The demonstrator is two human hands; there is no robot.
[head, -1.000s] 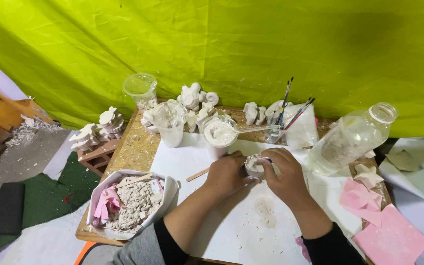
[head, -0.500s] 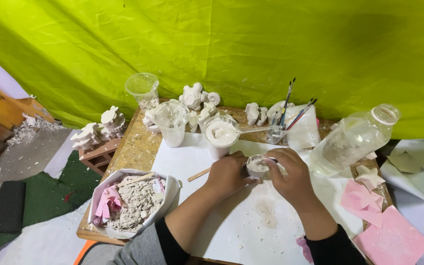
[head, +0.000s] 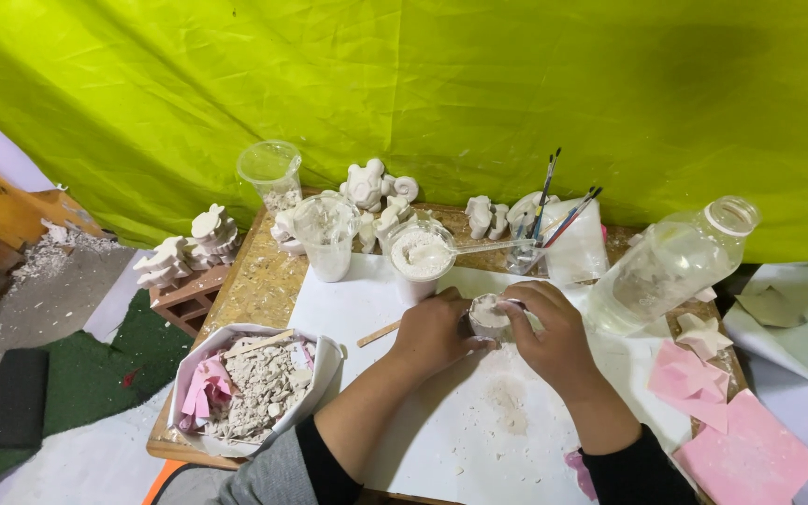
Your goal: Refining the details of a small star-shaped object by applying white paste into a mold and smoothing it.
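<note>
Both my hands meet over a white sheet of paper [head: 441, 430] on the low wooden table. My left hand [head: 432, 329] and my right hand [head: 554, 332] together grip a small white plaster piece [head: 490, 314] between their fingertips. White powder [head: 509, 404] lies scattered on the paper just below it. Behind my hands stands a white cup of plaster powder [head: 420, 257] with a spoon resting in it. A thin wooden stick [head: 378, 334] lies on the paper to the left of my left hand.
A white bowl of plaster rubble and pink scraps [head: 254, 383] sits at the front left. Clear plastic cups [head: 326, 234], white plaster figures [head: 371, 182], brushes in a glass [head: 540, 220] and a large clear bottle [head: 670, 266] stand at the back. Pink moulds [head: 745, 449] lie right.
My hands have stayed together on the plaster piece, with only small finger shifts. The view has drifted slightly.
</note>
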